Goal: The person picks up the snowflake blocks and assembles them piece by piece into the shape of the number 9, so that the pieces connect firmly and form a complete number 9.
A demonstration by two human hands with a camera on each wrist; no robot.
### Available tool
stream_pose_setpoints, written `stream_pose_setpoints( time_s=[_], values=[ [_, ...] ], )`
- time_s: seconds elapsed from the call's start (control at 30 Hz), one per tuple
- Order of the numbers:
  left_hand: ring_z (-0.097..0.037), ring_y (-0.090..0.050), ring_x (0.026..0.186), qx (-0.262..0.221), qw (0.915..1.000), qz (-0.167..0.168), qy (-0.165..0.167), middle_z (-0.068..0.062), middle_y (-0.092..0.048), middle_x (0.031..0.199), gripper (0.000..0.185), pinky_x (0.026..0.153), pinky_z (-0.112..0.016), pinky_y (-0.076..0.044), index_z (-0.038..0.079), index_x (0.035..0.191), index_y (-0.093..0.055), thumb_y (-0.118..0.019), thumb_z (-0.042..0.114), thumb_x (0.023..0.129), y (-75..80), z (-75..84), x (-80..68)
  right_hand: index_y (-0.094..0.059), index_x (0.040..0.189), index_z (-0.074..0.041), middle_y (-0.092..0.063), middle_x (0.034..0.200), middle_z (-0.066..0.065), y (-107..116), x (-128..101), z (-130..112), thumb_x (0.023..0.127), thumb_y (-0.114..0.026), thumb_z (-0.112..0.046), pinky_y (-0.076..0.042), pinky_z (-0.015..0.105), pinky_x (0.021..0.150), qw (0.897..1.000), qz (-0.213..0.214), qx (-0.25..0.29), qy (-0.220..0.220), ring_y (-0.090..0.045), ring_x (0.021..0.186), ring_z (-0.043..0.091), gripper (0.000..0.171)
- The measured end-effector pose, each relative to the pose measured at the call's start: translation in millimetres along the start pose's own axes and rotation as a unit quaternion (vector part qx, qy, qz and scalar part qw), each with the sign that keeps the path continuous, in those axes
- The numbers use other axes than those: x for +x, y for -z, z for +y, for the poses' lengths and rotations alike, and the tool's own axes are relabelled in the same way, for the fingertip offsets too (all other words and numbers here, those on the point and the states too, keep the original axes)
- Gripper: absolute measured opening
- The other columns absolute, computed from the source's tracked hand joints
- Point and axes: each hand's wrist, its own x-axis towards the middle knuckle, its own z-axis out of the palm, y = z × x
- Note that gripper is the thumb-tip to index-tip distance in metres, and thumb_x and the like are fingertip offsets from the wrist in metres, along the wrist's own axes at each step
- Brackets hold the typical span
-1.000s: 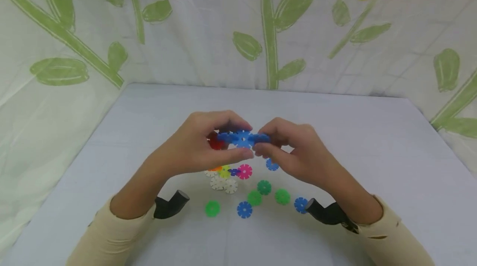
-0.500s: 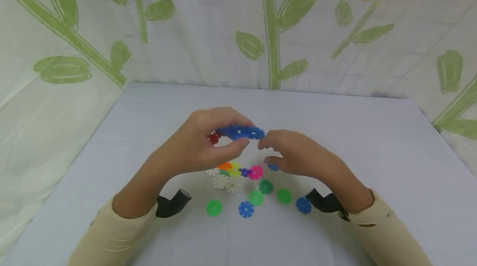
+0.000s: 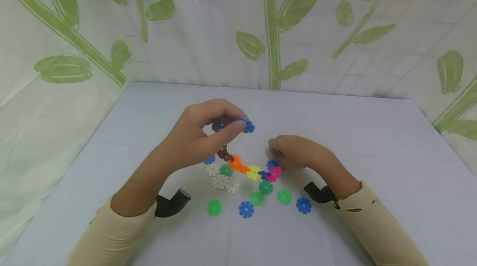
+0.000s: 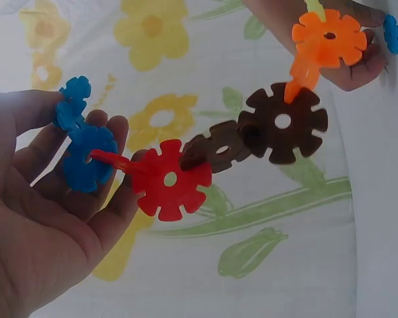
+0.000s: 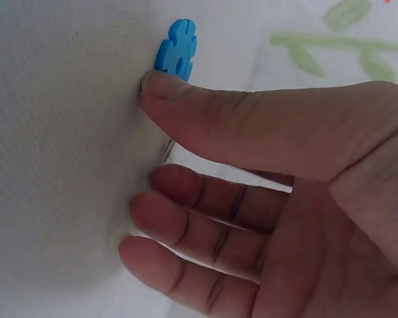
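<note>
Raised over the table, my left hand (image 3: 203,133) pinches the blue end (image 3: 247,126) of a chain of interlocking plastic snowflake discs. From there the chain hangs through a red disc (image 4: 171,179), brown discs (image 4: 285,122), orange discs (image 4: 328,40), a yellow disc (image 3: 254,172) and a purple disc to a pink disc (image 3: 274,174). My right hand (image 3: 298,152) is down at the tabletop, fingers loosely bent with tips at the cloth. Its thumb tip overlaps a loose blue disc (image 5: 178,50) in the right wrist view; the index finger is mostly hidden behind the thumb.
Loose discs lie on the white-covered table (image 3: 179,241): white discs (image 3: 220,182), green discs (image 3: 284,196), and blue discs (image 3: 246,209) in front, with another blue disc (image 3: 209,160) below the left hand. A flower-printed curtain (image 3: 208,25) hangs behind the table.
My right hand has let go of the chain's blue part and moved down and right to the table. My left hand has lifted the chain slightly, and its brown and orange links now show hanging.
</note>
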Motion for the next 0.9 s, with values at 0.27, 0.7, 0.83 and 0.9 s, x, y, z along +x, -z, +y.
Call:
stream_pose_setpoints(
  time_s=[0.27, 0.7, 0.83, 0.9],
  values=[
    [-0.011, -0.065, 0.084, 0.016, 0.9998, 0.004, 0.012, 0.004, -0.070, 0.098, 0.011, 0.081, -0.032, -0.057, 0.005, 0.103, -0.070, -0.066, 0.001, 0.093, 1.2, 0.6, -0.6, -0.062, 0.095, -0.014, -0.053, 0.082, -0.001, -0.7, 5.8, 2.5, 0.088, -0.075, -0.006, -0.047, 0.030, 0.073, 0.997, -0.021, 0.054, 0.046, -0.051, 0.081, 0.016, 0.016],
    [-0.010, -0.065, 0.081, 0.015, 0.9997, 0.008, 0.019, 0.001, -0.069, 0.097, 0.012, 0.067, -0.032, -0.058, 0.004, 0.103, -0.070, -0.065, -0.001, 0.093, -0.2, -2.6, -0.9, -0.057, 0.106, -0.006, -0.069, 0.084, 0.006, 24.3, -17.0, -4.1, 0.095, -0.065, 0.002, -0.057, 0.034, 0.060, 0.895, 0.156, 0.345, 0.235, -0.064, 0.067, 0.022, 0.015],
    [-0.011, -0.064, 0.084, 0.014, 0.9998, 0.011, 0.003, 0.003, -0.069, 0.096, 0.012, 0.077, -0.033, -0.057, 0.005, 0.102, -0.071, -0.065, -0.001, 0.093, -1.9, -3.9, 0.7, -0.056, 0.111, -0.001, -0.068, 0.082, 0.012, 27.6, -27.4, -17.4, 0.096, -0.064, 0.002, -0.056, 0.034, 0.057, 0.823, 0.186, 0.435, 0.315, -0.062, 0.061, 0.025, 0.017],
    [-0.011, -0.065, 0.085, 0.007, 0.9999, 0.007, -0.003, 0.004, -0.069, 0.096, 0.012, 0.078, -0.033, -0.057, 0.005, 0.101, -0.071, -0.066, 0.000, 0.092, -3.3, -3.8, 1.5, -0.056, 0.113, -0.003, -0.068, 0.081, 0.014, 28.0, -31.8, -24.0, 0.098, -0.063, -0.002, -0.057, 0.033, 0.057, 0.801, 0.187, 0.470, 0.319, -0.062, 0.060, 0.024, 0.017]
  ],
)
